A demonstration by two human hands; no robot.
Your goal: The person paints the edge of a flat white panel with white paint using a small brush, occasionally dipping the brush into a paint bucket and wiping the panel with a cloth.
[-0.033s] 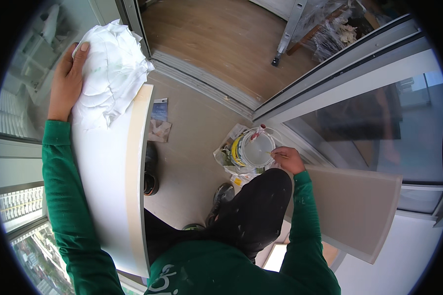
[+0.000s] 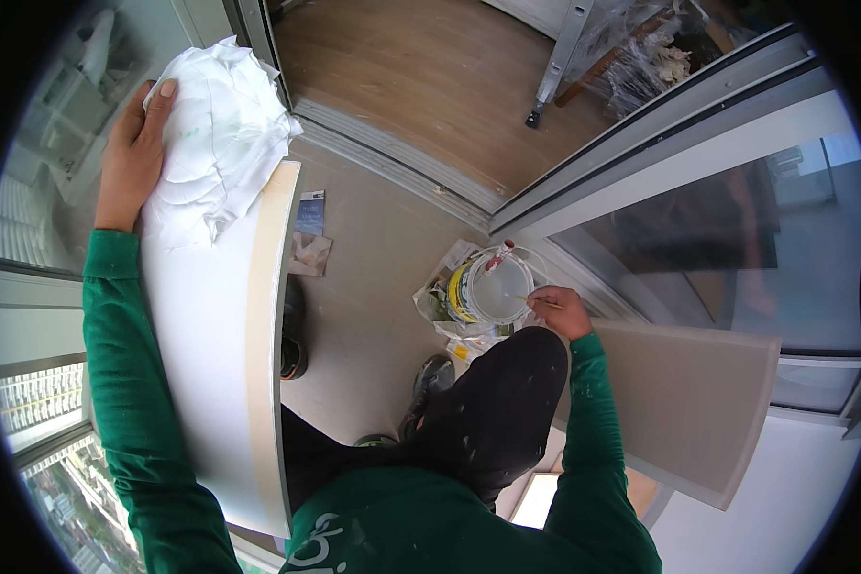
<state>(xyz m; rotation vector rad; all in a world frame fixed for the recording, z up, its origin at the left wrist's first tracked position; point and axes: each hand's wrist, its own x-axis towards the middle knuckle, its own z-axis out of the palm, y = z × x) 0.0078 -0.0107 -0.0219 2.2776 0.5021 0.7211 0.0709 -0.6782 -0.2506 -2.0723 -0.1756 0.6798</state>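
At the upper left, my left hand (image 2: 134,158) grips the edge of a crumpled white sheet (image 2: 215,143), thumb on top and most fingers hidden. Faint greenish smudges mark the sheet, which I cannot tell to be cloth or paper. It lies over the far end of a long white board (image 2: 196,354) with a tan strip along one side. Right of centre, the fingers of my right hand (image 2: 562,312) pinch a thin pale stick (image 2: 526,299) over the rim of a paint bucket (image 2: 493,311). The stick's far end is too small to make out. A reddish, paint-stained handle (image 2: 499,255) leans on the bucket's far rim.
Crumpled paper (image 2: 433,301) surrounds the bucket's base. A booklet (image 2: 310,212) lies on the floor beyond the board. A beige panel (image 2: 674,407) stands at my right. Sliding-door tracks (image 2: 392,163) cross the far floor, with a ladder leg (image 2: 557,67) behind them.
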